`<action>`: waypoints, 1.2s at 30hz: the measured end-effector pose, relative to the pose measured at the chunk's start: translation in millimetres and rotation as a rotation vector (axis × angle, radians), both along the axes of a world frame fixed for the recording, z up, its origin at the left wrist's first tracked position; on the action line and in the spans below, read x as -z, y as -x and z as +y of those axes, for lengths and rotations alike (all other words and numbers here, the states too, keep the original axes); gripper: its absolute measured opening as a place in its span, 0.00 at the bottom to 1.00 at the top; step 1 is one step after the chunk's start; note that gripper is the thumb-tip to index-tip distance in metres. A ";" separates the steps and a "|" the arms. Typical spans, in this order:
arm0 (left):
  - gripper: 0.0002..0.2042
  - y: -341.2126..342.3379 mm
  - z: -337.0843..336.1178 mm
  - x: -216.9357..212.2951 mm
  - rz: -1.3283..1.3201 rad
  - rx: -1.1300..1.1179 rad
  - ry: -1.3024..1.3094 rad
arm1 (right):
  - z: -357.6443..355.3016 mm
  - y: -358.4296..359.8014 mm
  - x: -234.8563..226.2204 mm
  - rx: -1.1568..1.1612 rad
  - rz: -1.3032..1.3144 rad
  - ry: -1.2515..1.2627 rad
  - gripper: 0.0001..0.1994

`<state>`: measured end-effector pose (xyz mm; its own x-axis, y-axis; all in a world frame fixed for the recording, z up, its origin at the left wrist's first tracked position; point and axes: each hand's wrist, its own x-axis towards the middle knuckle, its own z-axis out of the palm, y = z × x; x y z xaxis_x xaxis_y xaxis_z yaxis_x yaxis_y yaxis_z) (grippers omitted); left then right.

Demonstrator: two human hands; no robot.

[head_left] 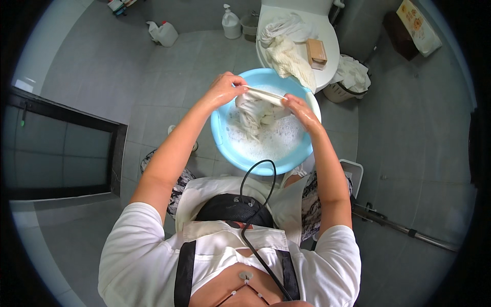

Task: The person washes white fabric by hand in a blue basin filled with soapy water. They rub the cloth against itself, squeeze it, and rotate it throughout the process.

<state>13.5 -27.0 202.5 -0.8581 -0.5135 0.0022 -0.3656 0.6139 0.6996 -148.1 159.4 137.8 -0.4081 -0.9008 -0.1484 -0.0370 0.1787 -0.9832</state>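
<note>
The left hand and right hand are pinching a white cloth by its edge over the blue basin; its folds are hanging toward the suds; soapy wetness could be loosening either pinch, causing a splash.

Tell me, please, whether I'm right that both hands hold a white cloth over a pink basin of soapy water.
The basin is light blue, not pink, as the head view shows; the left hand and right hand do hold a white cloth over soapy water.
</note>
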 end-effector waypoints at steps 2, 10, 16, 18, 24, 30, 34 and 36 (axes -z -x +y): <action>0.07 -0.4 1.9 -5.6 -0.066 -0.057 0.002 | 2.0 0.3 -4.0 -0.027 -0.161 0.049 0.12; 0.07 -3.7 9.7 -0.5 0.052 -0.114 -1.004 | 7.8 -24.1 -42.4 -0.106 -0.371 0.078 0.11; 0.05 -17.8 34.2 16.5 0.669 -0.023 -1.160 | 15.5 -42.9 -47.1 -0.422 -0.086 0.140 0.16; 0.05 -14.5 29.8 19.1 0.743 -0.053 -1.169 | 13.7 -42.9 -35.7 -0.426 0.201 0.022 0.17; 0.07 -1.2 30.6 8.4 0.805 0.003 -1.333 | 10.4 -29.4 -29.4 -0.430 0.144 -0.177 0.10; 0.07 0.5 28.0 13.3 0.777 0.082 -1.500 | 8.6 -38.9 -19.0 -0.175 0.384 0.219 0.08; 0.08 4.3 36.3 9.3 0.730 0.107 -1.546 | 0.5 -39.5 -13.0 -0.118 0.549 0.305 0.07; 0.08 6.0 36.2 8.4 0.706 0.154 -1.537 | -1.7 -39.4 -14.4 -0.142 0.693 0.357 0.08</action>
